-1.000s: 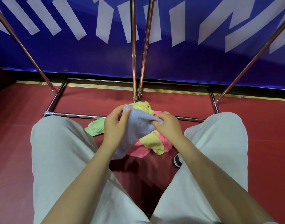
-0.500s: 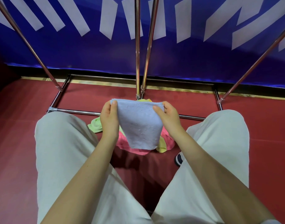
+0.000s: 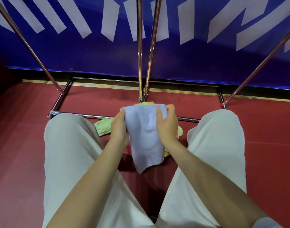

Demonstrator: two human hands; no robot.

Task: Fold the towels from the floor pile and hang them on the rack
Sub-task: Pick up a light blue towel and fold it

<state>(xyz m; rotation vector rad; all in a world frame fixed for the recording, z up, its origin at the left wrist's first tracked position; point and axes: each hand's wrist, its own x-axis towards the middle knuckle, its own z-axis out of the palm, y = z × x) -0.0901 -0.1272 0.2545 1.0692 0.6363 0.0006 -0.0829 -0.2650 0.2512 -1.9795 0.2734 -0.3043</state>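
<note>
A light blue towel (image 3: 145,137) hangs between my hands above the floor pile, its top edge level and its lower corner drooping to a point. My left hand (image 3: 118,127) grips its upper left edge. My right hand (image 3: 167,124) grips the upper right edge, thumb on the front. Beneath it lies the pile, mostly hidden: a green towel (image 3: 103,127) on the left, a yellow one (image 3: 179,131) peeking out right, and a bit of pink. The metal rack (image 3: 140,50) rises just beyond, with its base bar (image 3: 85,115) on the red floor.
My knees in pale trousers (image 3: 67,153) flank the pile on both sides. Slanted rack poles (image 3: 30,48) run up at left and right. A blue banner wall (image 3: 190,60) stands behind the rack. Red floor (image 3: 17,145) spreads on both sides.
The bunched blue towel has been spread flat and lifted. Since half a second ago my hands moved closer together, so the towel hangs narrower and longer.
</note>
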